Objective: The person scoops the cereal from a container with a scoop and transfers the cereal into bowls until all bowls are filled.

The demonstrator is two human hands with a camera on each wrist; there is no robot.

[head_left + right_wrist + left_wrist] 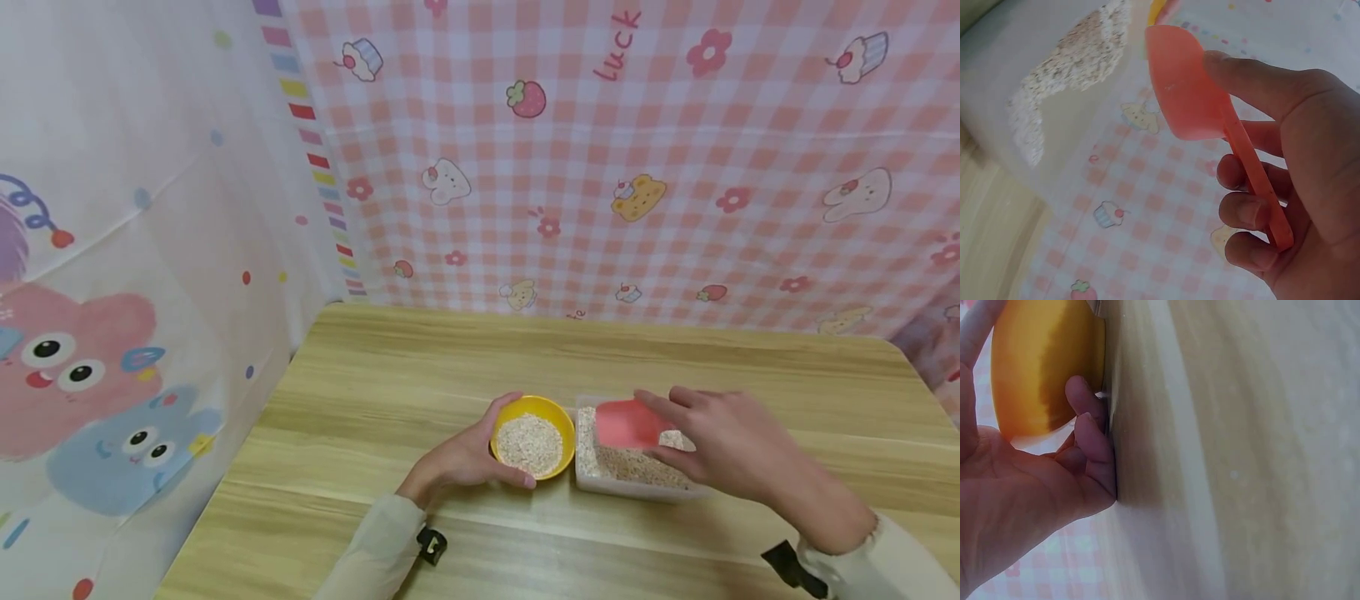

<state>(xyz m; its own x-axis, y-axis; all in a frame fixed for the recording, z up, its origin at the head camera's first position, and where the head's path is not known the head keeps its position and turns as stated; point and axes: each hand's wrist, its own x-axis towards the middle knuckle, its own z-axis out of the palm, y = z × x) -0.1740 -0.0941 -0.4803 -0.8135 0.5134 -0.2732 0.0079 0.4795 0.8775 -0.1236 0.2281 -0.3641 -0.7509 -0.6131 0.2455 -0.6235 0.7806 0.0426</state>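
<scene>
My left hand (475, 452) holds a yellow bowl (567, 427) by its left side, thumb at the near rim and the other fingers round it. In the left wrist view, curled fingertips (1080, 394) press near the bowl's foot (1100, 350), low by the tabletop. Pale oat flakes (529, 445) lie inside the bowl. My right hand (731, 442) grips a pink scoop (628, 423) over a clear plastic box (637, 490) of oats (600, 461). The right wrist view shows fingers curled round the scoop's handle (1259, 181) and the thumb against its head.
The bowl and box stand side by side on a wood-grain table (360, 400). A pink checked cloth (480, 133) hangs behind the table's far edge. On the left hangs a white cloth (187, 250) with cartoon figures.
</scene>
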